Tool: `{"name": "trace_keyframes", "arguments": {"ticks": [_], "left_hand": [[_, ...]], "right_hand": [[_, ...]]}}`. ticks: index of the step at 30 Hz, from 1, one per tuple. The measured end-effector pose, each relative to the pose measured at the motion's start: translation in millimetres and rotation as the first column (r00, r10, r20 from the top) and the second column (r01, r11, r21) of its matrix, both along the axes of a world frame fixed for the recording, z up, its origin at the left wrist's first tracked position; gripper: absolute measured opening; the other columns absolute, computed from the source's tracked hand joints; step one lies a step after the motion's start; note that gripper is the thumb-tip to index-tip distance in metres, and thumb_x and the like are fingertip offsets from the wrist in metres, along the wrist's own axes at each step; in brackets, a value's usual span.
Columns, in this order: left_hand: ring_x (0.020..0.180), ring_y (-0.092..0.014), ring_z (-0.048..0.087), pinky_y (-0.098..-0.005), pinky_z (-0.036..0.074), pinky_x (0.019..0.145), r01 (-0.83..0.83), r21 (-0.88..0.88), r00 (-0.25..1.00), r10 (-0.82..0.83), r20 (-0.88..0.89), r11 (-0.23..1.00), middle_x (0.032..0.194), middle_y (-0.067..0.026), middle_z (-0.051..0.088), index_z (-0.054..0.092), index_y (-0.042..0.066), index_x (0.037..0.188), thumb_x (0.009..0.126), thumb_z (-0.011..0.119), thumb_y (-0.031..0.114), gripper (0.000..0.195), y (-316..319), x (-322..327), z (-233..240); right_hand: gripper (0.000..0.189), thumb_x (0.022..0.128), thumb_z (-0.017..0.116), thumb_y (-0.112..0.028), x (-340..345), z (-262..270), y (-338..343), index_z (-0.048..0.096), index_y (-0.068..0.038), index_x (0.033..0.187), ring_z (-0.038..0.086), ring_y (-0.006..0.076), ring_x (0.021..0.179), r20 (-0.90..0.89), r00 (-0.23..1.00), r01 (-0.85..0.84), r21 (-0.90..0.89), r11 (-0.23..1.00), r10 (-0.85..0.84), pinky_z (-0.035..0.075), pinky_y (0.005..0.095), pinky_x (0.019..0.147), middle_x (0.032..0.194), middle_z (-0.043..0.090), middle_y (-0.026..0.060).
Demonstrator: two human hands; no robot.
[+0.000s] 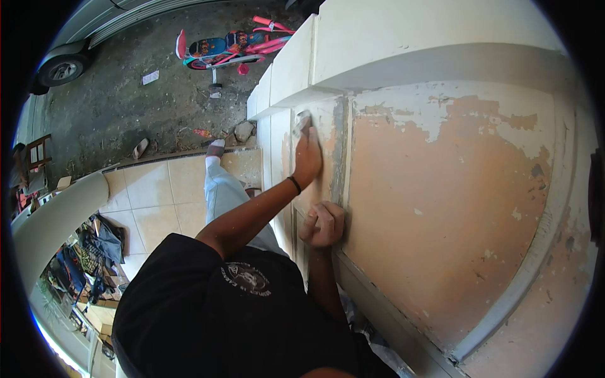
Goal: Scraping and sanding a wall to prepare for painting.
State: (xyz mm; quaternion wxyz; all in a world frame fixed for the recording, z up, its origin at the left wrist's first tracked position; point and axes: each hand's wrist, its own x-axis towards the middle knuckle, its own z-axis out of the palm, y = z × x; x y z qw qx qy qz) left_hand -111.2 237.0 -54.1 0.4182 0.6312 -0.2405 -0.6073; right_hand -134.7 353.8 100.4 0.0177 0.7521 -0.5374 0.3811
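Note:
My left hand (309,153), with a dark band at the wrist, lies stretched along a narrow section of wall. Under its fingertips is a small pale flat piece (302,122), blurred and partly covered, so its kind is unclear. My right hand (324,224) is curled into a fist against the wall below, near the corner of a recessed panel; nothing shows in it. That recessed wall panel (439,198) has bare peach patches, with ragged white paint along its upper part. A grey strip of filler or bare plaster (338,146) runs beside the left hand.
A white moulded ledge (406,28) juts out above the panel. Floor tiles (146,189) meet rough concrete ground (118,113) with a child's pink bicycle (236,47), a slipper (140,148) and a stone (244,131). A curved white column (61,208) and piled clothes (90,250) are at left.

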Motion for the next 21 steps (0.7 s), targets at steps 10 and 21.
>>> {"name": "trace_keyframes", "arguments": {"ticks": [10, 21], "left_hand": [[0.124, -0.038, 0.056, -0.0394, 0.04, 0.107, -0.117, 0.078, 0.977, 0.129, -0.172, 0.99, 0.131, -0.0302, 0.059, 0.051, -0.01, 0.134, 0.108, 0.033, 0.039, 0.059, -39, 15, -24], [0.131, -0.038, 0.05, -0.0393, 0.035, 0.112, -0.097, -0.127, 0.995, 0.091, -0.05, 0.987, 0.139, -0.0269, 0.054, 0.044, -0.01, 0.141, 0.109, 0.032, 0.034, 0.056, -16, 3, -17]], "right_hand": [[0.011, 0.088, 0.06, -0.001, 8, -1, 2, 0.065, -0.001, 0.098, 0.063, 0.0258, 0.075, 0.061, 0.998, 0.015, 0.028, 1.0, -0.016, 0.054, 0.0372, 0.065, 0.091, 0.062, 0.0126], [0.012, 0.087, 0.06, 0.0, 1, -4, -3, 0.063, -0.001, 0.098, 0.064, 0.0267, 0.077, 0.05, 0.999, 0.008, 0.006, 1.0, -0.008, 0.054, 0.0372, 0.066, 0.091, 0.063, 0.0131]]}}
